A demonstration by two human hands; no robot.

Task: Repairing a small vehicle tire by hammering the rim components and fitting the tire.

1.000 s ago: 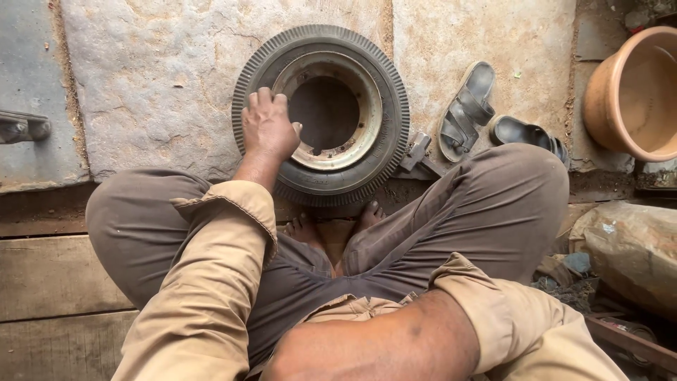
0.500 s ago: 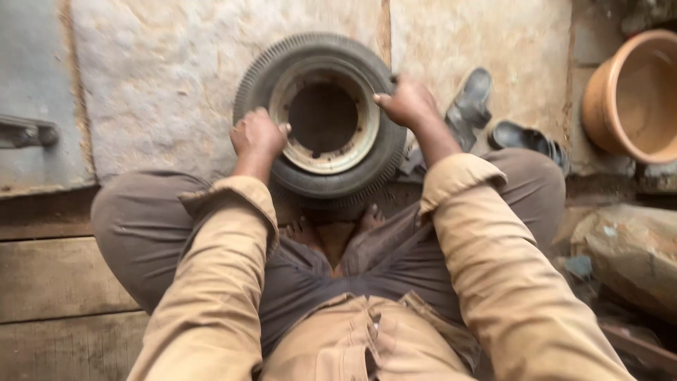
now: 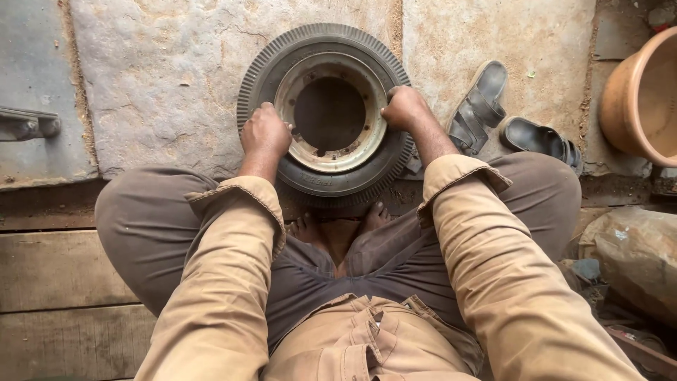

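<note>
Since the last frame our right hand (image 3: 403, 107) slid lower; both it and our left hand (image 3: 264, 132) clasp the tyre (image 3: 324, 113) lying on stone slabs (image 3: 162, 77). Rusty rim (image 3: 367, 144) edges, apparently rough, could cut fingers.

Single view, head-mounted, so nothing overlaps with a second camera. It looks almost straight down over the wearer's chest and crossed legs, tipped slightly forward toward the stone floor (image 3: 162, 77) ahead. Close range: tan sleeves and lap fill the lower half, and the small tyre on its rusty rim (image 3: 326, 113) sits just above centre. Left hand (image 3: 264, 134) and right hand (image 3: 403, 107) land mid-frame on either side of it. Frame edges catch a pair of sandals (image 3: 504, 120) and a clay-coloured tub (image 3: 645, 99) at right, wooden planks (image 3: 56, 275) at lower left.
</note>
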